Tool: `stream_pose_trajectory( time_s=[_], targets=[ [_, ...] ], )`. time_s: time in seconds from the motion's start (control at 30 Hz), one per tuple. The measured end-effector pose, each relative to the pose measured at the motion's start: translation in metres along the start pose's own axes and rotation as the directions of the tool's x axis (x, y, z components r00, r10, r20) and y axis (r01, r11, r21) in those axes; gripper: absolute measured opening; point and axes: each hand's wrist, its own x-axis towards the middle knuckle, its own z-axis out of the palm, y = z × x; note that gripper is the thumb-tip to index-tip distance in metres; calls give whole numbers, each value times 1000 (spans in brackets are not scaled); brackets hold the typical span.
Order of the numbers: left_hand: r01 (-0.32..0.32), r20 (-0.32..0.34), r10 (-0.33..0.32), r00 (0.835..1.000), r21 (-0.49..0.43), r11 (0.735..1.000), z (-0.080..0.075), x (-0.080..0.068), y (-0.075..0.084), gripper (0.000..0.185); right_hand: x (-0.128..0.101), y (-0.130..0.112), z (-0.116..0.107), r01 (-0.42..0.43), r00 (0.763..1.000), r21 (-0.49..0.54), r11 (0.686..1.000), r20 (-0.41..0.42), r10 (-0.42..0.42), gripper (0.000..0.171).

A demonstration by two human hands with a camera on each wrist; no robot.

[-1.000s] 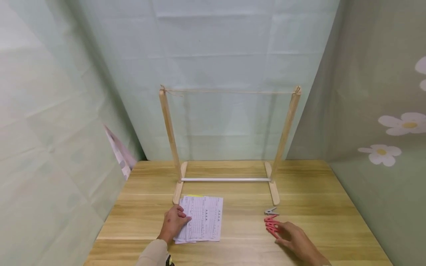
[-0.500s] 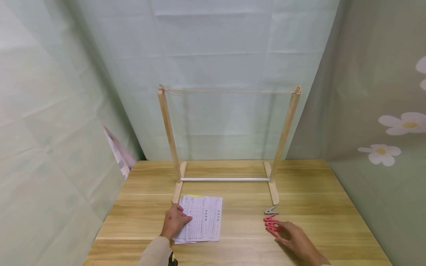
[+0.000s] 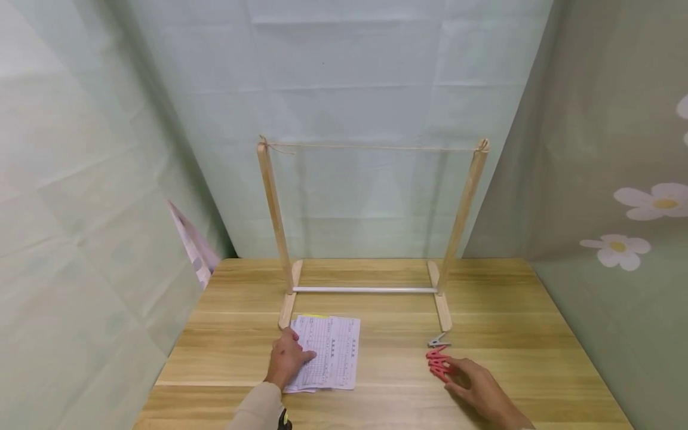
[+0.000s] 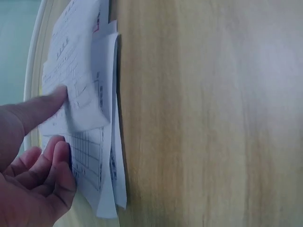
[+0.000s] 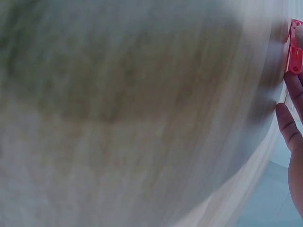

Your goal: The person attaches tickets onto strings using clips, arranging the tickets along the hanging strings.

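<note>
Wooden table (image 3: 510,334), rack (image 3: 371,239), grey clip (image 3: 436,341).

Wooden table (image 3: 516,322): rack (image 3: 371,239), papers (image 3: 330,352), pegs (image 3: 438,362) (red).

Printed sheets (image 3: 330,352) — text illegible

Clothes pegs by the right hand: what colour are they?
The clothes pegs touching the right hand are red-pink; a lone grey peg lies beside them. Head view shows it best.
</note>
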Motion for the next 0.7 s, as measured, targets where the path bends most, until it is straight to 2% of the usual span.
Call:
stream_pose_trajectory(
  time_s=[0.13,0.4,0.63,0.7],
  targets=[
    [8,-12,-8,1000,-3,1000,2,-2,2,50,0,0,-1,-21,1000,0,1000,19,21,51],
    [6,-30,-6,1000,-4,1000,5,-3,3,51,-4,1,0,28,999,16,999,-46,-27,47],
    [9,-40,-9,999,1,1000,3,-4,5,49,-2,1,-4,44,999,7,999,-20,-44,43],
    [14,-37,-14,999,5,1000,6,-1,1,49,0,1,-4,45,999,8,999,-17,-45,43]
  ],
)
